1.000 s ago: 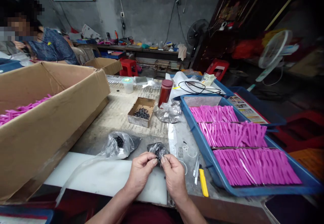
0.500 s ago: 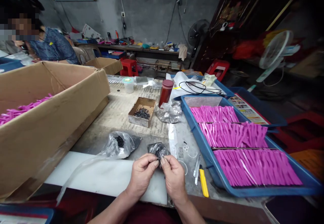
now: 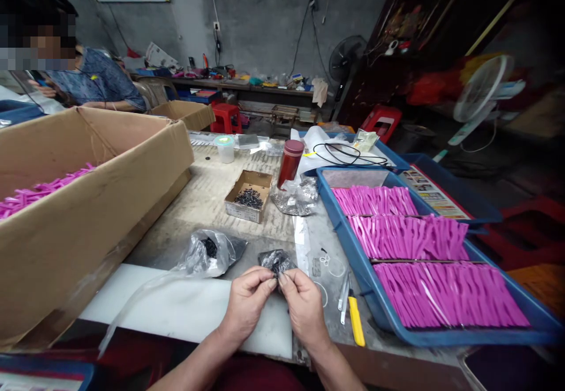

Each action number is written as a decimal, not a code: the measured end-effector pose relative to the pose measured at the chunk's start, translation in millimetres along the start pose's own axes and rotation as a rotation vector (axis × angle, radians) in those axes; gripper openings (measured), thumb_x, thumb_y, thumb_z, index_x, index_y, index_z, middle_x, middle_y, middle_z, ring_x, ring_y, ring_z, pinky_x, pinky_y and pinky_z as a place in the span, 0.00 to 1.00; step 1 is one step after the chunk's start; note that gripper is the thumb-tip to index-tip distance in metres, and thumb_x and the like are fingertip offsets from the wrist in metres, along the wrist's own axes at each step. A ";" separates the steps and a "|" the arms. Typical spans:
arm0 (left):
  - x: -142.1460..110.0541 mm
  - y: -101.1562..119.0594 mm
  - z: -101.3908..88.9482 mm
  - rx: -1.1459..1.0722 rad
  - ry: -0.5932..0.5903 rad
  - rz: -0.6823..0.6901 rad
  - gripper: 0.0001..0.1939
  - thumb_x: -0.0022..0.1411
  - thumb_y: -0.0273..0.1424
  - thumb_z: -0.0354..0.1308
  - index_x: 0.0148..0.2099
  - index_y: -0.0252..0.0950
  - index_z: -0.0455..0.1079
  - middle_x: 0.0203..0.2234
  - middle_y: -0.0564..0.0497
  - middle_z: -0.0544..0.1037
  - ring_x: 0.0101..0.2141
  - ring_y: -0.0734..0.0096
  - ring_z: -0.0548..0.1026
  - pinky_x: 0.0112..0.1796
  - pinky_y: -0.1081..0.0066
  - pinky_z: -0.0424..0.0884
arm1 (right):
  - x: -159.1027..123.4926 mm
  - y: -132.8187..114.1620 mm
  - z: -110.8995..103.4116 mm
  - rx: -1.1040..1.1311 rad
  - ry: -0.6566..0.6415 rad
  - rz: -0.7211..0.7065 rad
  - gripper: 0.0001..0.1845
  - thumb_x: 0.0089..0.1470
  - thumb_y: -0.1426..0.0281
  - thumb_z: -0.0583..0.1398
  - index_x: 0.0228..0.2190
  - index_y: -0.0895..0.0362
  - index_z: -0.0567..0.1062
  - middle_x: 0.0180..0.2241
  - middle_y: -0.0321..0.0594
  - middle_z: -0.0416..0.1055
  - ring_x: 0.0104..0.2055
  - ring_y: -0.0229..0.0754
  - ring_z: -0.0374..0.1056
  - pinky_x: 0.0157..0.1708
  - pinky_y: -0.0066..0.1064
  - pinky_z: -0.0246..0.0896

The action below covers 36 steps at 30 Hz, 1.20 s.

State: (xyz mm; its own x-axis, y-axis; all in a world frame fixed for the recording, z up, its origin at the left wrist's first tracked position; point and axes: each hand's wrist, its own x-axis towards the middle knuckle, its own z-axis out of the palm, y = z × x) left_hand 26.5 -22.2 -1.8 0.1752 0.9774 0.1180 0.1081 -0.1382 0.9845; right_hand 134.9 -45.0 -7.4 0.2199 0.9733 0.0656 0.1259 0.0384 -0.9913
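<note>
Black, crinkled plastic shone just beyond your fingertips: a small bag of glossy dark film (image 3: 277,257) lay at twelve o'clock from your hands. Your left hand (image 3: 246,301) pressed its thumb against its forefinger, your right hand (image 3: 304,302) did likewise, and the two pinches met at the bag's near edge on a small dark piece (image 3: 277,279), its shape too tiny to make out.

At ten o'clock slumped a clear, crumpled plastic bag (image 3: 190,257) with black pieces (image 3: 209,248) inside; beyond it, a large brown cardboard box (image 3: 66,220) held slender pink strips (image 3: 44,189). A shallow, open cardboard tray (image 3: 241,209) of small black parts (image 3: 249,198) sat near eleven. Towards half past twelve, a crumpled silvery bag (image 3: 293,199) lay just in front of a dark red cylinder (image 3: 290,167).

Between two and three o'clock stood a blue plastic tray (image 3: 459,336), with three rows of glossy pink pieces (image 3: 445,297). A yellow-handled tool (image 3: 356,323) lay at four, beside a slim silver metal tool (image 3: 343,300).
</note>
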 end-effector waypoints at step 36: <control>67.2 19.3 -117.3 0.858 -0.133 -0.049 0.07 0.46 0.27 0.50 0.21 0.36 0.69 0.17 0.55 0.71 0.24 0.73 0.67 0.25 0.76 0.57 | 31.8 15.6 -7.1 -1.159 -0.322 -0.358 0.06 0.45 0.74 0.53 0.23 0.55 0.70 0.26 0.38 0.66 0.31 0.40 0.61 0.30 0.29 0.47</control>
State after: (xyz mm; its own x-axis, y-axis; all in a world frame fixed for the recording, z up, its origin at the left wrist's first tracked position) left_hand -74.4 59.6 40.4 0.2584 0.9660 0.0091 0.8092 -0.2216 0.5442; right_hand 150.7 -15.0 -20.0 -0.2277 0.9666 0.1175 0.9407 0.2495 -0.2297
